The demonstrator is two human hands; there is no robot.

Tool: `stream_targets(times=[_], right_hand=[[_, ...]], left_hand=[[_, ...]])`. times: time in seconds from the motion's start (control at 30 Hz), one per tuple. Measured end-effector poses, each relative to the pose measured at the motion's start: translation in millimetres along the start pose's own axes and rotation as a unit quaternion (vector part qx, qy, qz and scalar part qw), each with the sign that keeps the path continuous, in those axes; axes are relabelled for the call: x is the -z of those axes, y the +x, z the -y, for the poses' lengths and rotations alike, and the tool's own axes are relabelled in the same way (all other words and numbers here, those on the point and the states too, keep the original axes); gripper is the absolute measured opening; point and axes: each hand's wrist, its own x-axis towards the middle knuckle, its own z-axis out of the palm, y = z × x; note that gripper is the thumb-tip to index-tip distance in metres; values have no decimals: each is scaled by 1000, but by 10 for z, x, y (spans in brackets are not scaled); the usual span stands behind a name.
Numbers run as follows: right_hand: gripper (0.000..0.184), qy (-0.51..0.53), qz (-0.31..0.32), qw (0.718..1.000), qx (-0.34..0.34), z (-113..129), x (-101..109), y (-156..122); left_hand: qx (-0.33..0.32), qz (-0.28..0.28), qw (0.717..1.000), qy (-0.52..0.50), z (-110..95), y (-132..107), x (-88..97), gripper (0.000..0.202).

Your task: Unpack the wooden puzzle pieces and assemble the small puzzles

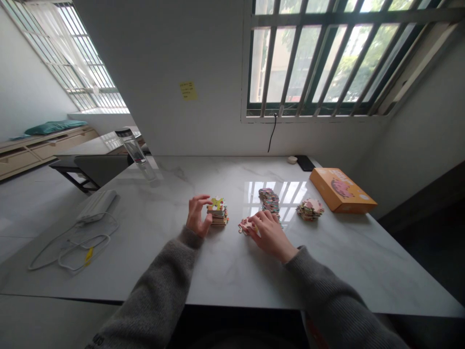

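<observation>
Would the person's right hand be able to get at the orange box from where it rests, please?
Probably yes: the right hand lies on loose pieces, and the orange box sits farther right. Only a small puzzle pile stands between; the hand could pass over it.

White marble-look table (225,271); puzzle-piece stacks (218,213) centre; orange box (341,190) at 2 o'clock; water bottle (136,152) at 11; white power adapter (97,205) and cable (72,247) at 9.

On the counter (225,271) three puzzle stacks stand in a row: left stack (218,215), middle stack (269,199), right stack (310,209); box (341,190) farthest right.
</observation>
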Motion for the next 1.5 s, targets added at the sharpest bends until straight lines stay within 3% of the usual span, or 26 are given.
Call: stream_targets(times=[0.13, 0.27, 0.43, 0.6, 0.8, 0.93, 1.07, 1.2, 1.3, 1.4, 1.5], right_hand=[[20, -46, 50, 998, -9, 1, -72, -30], [28, -28, 58, 998, -18, -1, -68, -34], [30, 43, 0, 999, 19, -1, -10, -3], [31, 171, -122, 974, 89, 42, 33, 14], [37, 249, -154, 950, 111, 99, -7, -15], [32, 286, -158, 941, 83, 153, 7, -14], [23, 377, -133, 917, -4, 191, 52, 6], [17, 443, -57, 893, -56, 185, 32, 17], [23, 477, -59, 872, -94, 167, -6, 25], [29, 534, -61, 833, -130, 157, -26, 44], [32, 570, -56, 806, -150, 161, -37, 62]], left_hand=[[-48, -23, 998, 42, -71, -30, -46, 23], [-102, -51, 992, 50, -164, -43, -54, 22], [-164, -28, 985, 36, -371, -101, -76, 22], [-210, 41, 977, 16, -494, -167, -171, 25], [-134, 19, 987, -86, -609, -186, -275, 17], [-77, 23, 988, -130, -669, -195, -300, 16], [-39, 24, 990, -134, -639, -187, -303, 11], [-81, 40, 989, -118, -626, -170, -281, 13], [-107, 53, 991, -52, -640, -171, -248, 21], [-124, 92, 988, 3, -635, -195, -227, 40], [-126, 104, 986, 23, -611, -230, -232, 43]])
